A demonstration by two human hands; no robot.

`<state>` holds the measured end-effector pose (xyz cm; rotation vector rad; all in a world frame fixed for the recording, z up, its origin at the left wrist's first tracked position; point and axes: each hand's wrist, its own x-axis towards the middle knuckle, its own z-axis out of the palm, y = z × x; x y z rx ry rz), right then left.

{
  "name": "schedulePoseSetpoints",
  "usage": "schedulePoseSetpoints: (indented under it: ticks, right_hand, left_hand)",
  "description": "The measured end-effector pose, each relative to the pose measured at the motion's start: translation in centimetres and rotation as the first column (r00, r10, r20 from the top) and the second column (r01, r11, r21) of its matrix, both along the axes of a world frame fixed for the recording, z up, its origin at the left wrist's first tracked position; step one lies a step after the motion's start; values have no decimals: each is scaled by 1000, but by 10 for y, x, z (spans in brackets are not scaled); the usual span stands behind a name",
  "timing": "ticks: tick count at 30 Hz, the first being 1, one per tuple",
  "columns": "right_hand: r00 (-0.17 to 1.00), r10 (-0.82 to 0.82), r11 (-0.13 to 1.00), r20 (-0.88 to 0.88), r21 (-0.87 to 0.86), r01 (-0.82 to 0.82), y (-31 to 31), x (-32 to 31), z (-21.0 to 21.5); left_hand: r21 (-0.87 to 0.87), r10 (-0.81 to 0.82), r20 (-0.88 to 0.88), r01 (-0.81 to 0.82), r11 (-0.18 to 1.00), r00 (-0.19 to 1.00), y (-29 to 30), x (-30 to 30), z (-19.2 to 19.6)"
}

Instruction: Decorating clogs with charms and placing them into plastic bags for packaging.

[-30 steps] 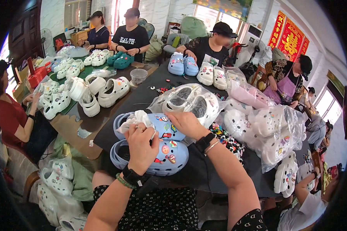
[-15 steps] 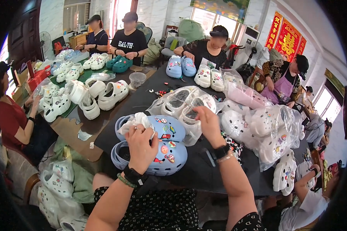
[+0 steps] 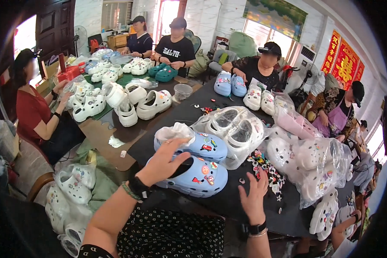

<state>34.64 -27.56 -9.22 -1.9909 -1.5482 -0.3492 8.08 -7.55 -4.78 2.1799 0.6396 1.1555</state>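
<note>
Blue clogs [image 3: 196, 165] lie paired on the black table [image 3: 228, 202], the near one under the spread left hand [image 3: 163, 162], steadying it. Right hand [image 3: 254, 195], open-fingered, rests beside loose charms [image 3: 268, 170].

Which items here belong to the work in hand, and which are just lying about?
In hand: left hand on the near blue clog; second blue clog; right hand beside loose charms.

Lying about: bagged white clogs; white clogs; plastic cup.
</note>
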Motion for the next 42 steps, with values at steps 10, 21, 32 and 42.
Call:
schedulePoseSetpoints:
  ticks: [10, 21, 32, 42]
  right_hand:
    - [998, -5, 999, -57, -45, 2, 20, -31, -31]
    - [1000, 22, 999, -20, -41, -22, 16, -29, -41]
    - [999, 37, 999, -26, -32, -38, 20, -28, -36]
    - [1000, 8, 999, -12, -51, -9, 17, -31, -33]
  left_hand:
    - [267, 114, -484, 23, 964, 868, 28, -48, -7]
    - [307, 116, -638, 113, 945, 761, 61, -23, 2]
    - [473, 319, -347, -130, 872, 882, 6, -66, -24]
    - [380, 737, -117, -656, 652, 665, 38, -169, -39]
